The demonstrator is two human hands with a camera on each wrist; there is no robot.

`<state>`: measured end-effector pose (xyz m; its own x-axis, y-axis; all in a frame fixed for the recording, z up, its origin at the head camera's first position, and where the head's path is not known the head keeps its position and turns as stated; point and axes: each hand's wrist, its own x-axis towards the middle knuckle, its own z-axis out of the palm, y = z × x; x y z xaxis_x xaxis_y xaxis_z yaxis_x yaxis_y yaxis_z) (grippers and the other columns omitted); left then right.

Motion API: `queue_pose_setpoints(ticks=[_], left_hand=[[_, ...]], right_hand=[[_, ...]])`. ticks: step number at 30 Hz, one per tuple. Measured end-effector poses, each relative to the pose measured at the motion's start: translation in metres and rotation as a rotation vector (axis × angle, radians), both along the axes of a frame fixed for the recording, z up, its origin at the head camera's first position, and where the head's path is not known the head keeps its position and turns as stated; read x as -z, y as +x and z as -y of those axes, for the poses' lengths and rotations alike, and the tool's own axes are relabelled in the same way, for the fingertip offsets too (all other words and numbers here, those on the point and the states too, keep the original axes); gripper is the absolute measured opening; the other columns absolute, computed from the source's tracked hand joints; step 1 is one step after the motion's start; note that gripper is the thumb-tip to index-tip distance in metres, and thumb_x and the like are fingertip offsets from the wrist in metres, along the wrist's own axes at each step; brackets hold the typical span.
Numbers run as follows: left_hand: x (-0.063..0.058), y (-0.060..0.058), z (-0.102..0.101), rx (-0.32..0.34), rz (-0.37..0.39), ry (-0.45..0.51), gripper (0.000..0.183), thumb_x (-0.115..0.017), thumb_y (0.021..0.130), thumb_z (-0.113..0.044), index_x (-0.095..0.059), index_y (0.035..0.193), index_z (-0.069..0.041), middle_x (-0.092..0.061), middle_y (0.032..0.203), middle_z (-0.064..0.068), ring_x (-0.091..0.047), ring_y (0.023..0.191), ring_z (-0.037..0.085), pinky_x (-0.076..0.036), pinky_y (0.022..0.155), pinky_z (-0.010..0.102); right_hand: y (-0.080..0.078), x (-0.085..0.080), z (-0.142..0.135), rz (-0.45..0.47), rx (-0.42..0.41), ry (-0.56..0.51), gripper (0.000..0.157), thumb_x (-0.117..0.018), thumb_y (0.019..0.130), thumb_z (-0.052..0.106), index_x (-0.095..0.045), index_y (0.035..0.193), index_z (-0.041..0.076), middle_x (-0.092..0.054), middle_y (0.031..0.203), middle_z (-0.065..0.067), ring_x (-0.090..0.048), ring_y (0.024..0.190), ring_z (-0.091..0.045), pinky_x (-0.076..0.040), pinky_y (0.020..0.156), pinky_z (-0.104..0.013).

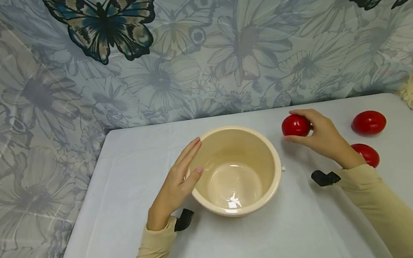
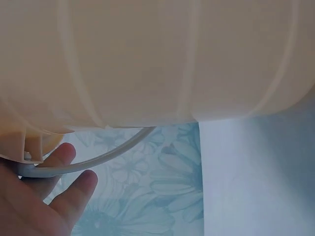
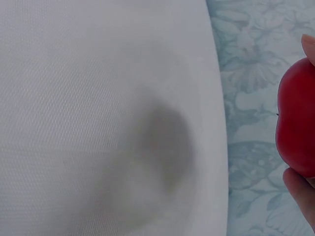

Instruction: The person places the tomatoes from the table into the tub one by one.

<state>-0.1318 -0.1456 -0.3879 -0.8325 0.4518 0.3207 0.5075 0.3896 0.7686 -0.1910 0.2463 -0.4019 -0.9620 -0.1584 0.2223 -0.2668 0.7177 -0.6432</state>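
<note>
A cream plastic bucket stands upright on the table, its inside bare. My left hand rests against its left rim with fingers extended. In the left wrist view, the fingers lie beside the bucket's pale handle, close to where it joins the ribbed wall. To the right of the bucket, my right hand holds a glossy red round fruit between thumb and fingers. The right wrist view shows this red fruit above the table, with a shallow dip in its side.
Two more red fruits lie on the right: one red fruit farther back, another red fruit partly hidden behind the right wrist. White cloth covers the table. A patterned butterfly-and-flower curtain hangs behind the back edge.
</note>
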Motion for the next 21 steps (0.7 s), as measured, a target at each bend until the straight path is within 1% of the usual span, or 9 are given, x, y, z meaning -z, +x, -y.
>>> queue_pose_setpoints(ticks=[1,3,5,6,9,15,21], left_hand=[[0.000,0.000,0.000,-0.001,0.000,-0.003,0.059,-0.053,0.101,-0.013,-0.031,0.156,-0.011,-0.026,0.164,0.001,-0.024,0.153,0.021,-0.021,0.126,0.042],[-0.001,0.000,-0.001,-0.005,0.004,-0.010,0.060,-0.054,0.100,-0.016,-0.031,0.156,-0.011,-0.027,0.164,0.001,-0.024,0.152,0.020,-0.022,0.126,0.042],[-0.003,0.000,-0.001,-0.009,0.002,-0.018,0.060,-0.055,0.100,-0.017,-0.032,0.155,-0.010,-0.028,0.164,0.001,-0.025,0.152,0.020,-0.022,0.125,0.043],[-0.003,0.000,-0.002,-0.010,0.002,-0.022,0.060,-0.055,0.100,-0.018,-0.032,0.155,-0.009,-0.028,0.164,0.002,-0.025,0.152,0.021,-0.022,0.125,0.044],[-0.006,0.001,-0.002,-0.016,0.010,-0.036,0.059,-0.054,0.101,-0.020,-0.032,0.155,-0.010,-0.028,0.164,0.002,-0.025,0.152,0.020,-0.022,0.125,0.045],[-0.008,0.004,-0.004,-0.023,0.052,-0.039,0.059,-0.052,0.103,-0.023,-0.031,0.156,-0.012,-0.025,0.164,-0.004,-0.022,0.153,0.017,-0.021,0.126,0.044],[-0.007,0.006,-0.003,-0.026,0.032,-0.043,0.058,-0.051,0.103,-0.021,-0.030,0.156,-0.011,-0.024,0.165,-0.001,-0.022,0.153,0.020,-0.021,0.126,0.047]], right_hand=[[0.001,-0.001,0.000,-0.007,-0.002,0.000,0.075,-0.085,0.079,0.023,-0.050,0.141,0.001,-0.054,0.137,-0.024,-0.054,0.112,-0.039,-0.054,0.085,-0.031],[0.003,-0.002,0.000,-0.016,-0.004,0.000,0.076,-0.085,0.079,0.024,-0.050,0.141,0.002,-0.054,0.137,-0.024,-0.054,0.112,-0.039,-0.047,0.081,-0.014],[0.005,-0.003,0.000,-0.026,-0.003,-0.005,0.076,-0.086,0.078,0.024,-0.050,0.142,0.002,-0.054,0.138,-0.024,-0.054,0.113,-0.039,-0.038,0.076,-0.003],[0.006,-0.004,0.000,-0.031,-0.002,-0.010,0.077,-0.086,0.078,0.024,-0.050,0.142,0.002,-0.054,0.138,-0.024,-0.054,0.113,-0.039,-0.035,0.076,0.000],[0.009,-0.005,0.002,-0.047,-0.002,-0.028,0.077,-0.086,0.078,0.023,-0.050,0.142,0.002,-0.054,0.138,-0.024,-0.055,0.113,-0.040,-0.034,0.075,0.003],[0.015,-0.007,0.004,-0.042,0.004,-0.068,0.076,-0.085,0.079,0.021,-0.049,0.143,0.003,-0.053,0.139,-0.025,-0.056,0.114,-0.042,-0.034,0.077,0.006],[0.021,-0.013,0.008,-0.043,0.000,-0.102,0.076,-0.085,0.078,0.017,-0.049,0.142,0.003,-0.052,0.139,-0.025,-0.056,0.114,-0.042,-0.035,0.078,0.007]])
